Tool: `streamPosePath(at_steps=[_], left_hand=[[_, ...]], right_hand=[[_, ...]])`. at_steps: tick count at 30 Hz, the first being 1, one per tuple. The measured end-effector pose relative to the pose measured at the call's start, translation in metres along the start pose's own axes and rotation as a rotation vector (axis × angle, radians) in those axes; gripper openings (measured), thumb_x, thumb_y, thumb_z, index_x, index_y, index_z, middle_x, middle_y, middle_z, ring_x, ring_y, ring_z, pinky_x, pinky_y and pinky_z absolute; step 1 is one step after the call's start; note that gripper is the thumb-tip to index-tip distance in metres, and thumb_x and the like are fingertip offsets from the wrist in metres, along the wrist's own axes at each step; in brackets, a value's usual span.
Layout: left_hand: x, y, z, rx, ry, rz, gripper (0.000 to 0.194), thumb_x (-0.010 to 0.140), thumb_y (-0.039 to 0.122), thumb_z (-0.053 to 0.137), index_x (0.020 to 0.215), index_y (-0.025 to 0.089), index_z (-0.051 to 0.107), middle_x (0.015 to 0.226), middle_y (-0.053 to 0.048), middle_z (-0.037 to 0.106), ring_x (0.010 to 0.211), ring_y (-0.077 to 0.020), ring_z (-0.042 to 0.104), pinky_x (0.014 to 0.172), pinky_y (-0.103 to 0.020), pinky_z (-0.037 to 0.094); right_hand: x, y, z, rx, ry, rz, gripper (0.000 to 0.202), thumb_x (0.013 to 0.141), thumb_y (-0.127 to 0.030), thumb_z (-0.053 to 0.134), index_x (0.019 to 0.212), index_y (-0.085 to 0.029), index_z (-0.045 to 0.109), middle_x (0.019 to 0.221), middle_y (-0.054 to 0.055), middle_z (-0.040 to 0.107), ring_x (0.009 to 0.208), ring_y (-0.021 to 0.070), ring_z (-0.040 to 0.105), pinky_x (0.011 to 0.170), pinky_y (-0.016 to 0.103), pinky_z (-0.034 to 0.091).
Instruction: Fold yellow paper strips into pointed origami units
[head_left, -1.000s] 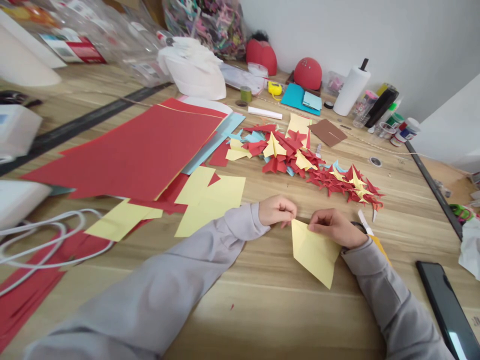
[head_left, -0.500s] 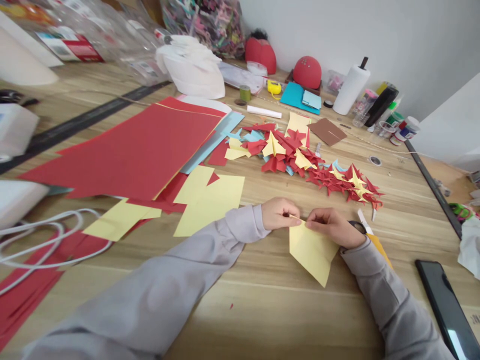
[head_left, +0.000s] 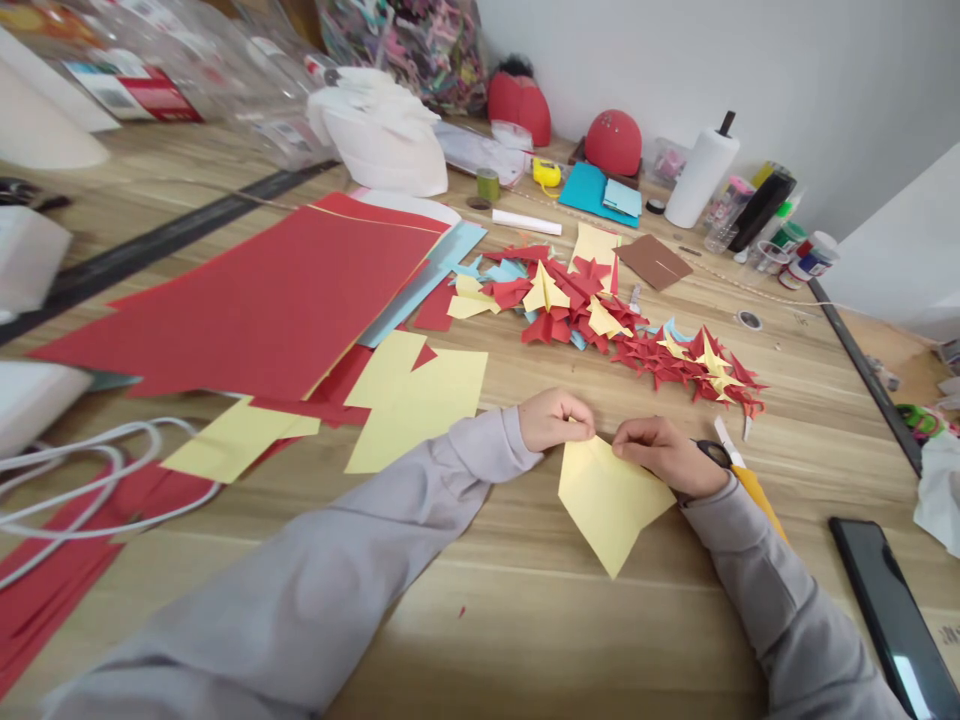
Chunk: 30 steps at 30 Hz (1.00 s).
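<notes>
A piece of yellow paper [head_left: 611, 500], pointed at the bottom and lightly creased, hangs between my two hands above the table. My left hand [head_left: 556, 420] pinches its upper left corner between thumb and fingers. On the upper right edge, my right hand [head_left: 664, 455] is closed in a pinch on the same sheet. Just beyond my hands lies a long heap of folded red, yellow and light blue paper shapes [head_left: 577, 300]. Scissors [head_left: 720, 452] lie beside my right hand, partly hidden by the wrist and by an orange-yellow object [head_left: 756, 500].
Large red sheets [head_left: 270, 300] and yellow paper pieces [head_left: 420, 410] lie to the left. A white cable [head_left: 112, 470] loops at the left edge. At the right rests a black phone [head_left: 889, 610]. Bottles, tape and a white tissue pack [head_left: 390, 140] stand along the back.
The yellow paper has turned and swung slightly left, showing more of its face. My left hand has shifted a little left and up; both hands still hold the sheet.
</notes>
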<state>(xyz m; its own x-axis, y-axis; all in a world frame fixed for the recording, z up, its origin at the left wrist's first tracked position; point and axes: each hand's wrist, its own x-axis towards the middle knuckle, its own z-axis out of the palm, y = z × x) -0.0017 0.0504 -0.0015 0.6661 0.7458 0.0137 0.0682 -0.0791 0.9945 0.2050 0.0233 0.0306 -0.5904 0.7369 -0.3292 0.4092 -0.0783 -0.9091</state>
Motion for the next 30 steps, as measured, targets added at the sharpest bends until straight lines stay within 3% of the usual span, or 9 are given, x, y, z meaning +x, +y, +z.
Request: streamPosePath(at_steps=[6,13,20,30], left_hand=[[0.000,0.001,-0.004,-0.288,0.100,-0.117,0.020,0.053,0.029,0.066,0.048,0.011,0.058,0.043,0.002,0.049,0.044,-0.0070,0.042,0.047,-0.020,0.032],[-0.005,0.012,-0.006,-0.537,0.312,-0.121,0.014,0.047,0.022,0.062,0.043,0.012,0.054,0.041,0.002,0.051,0.040,-0.0068,0.041,0.043,-0.021,0.027],[-0.004,0.012,-0.011,-0.619,0.351,-0.051,0.011,0.048,0.019,0.059,0.041,0.012,0.053,0.039,0.002,0.048,0.044,-0.0091,0.043,0.046,-0.023,0.030],[-0.006,0.012,-0.021,-0.606,0.381,-0.043,0.009,0.048,0.019,0.058,0.045,0.011,0.056,0.050,-0.003,0.059,0.052,-0.0127,0.053,0.054,-0.025,0.041]], right_hand=[[-0.001,0.001,-0.004,0.207,0.033,0.094,0.025,0.070,-0.038,0.064,0.069,-0.014,0.058,0.054,-0.003,0.050,0.045,0.0067,0.042,0.044,0.020,0.031],[0.002,0.014,-0.011,0.282,0.081,-0.028,0.018,0.067,-0.031,0.066,0.064,-0.014,0.060,0.060,-0.001,0.054,0.055,0.0097,0.045,0.054,0.023,0.033],[0.004,0.018,-0.014,0.277,0.142,-0.070,0.016,0.066,-0.030,0.065,0.061,-0.016,0.059,0.060,-0.001,0.051,0.059,0.0119,0.044,0.058,0.026,0.034],[0.005,0.017,-0.013,0.462,0.122,-0.092,0.014,0.065,-0.026,0.061,0.057,-0.016,0.057,0.058,0.001,0.055,0.059,0.0138,0.049,0.061,0.028,0.037]])
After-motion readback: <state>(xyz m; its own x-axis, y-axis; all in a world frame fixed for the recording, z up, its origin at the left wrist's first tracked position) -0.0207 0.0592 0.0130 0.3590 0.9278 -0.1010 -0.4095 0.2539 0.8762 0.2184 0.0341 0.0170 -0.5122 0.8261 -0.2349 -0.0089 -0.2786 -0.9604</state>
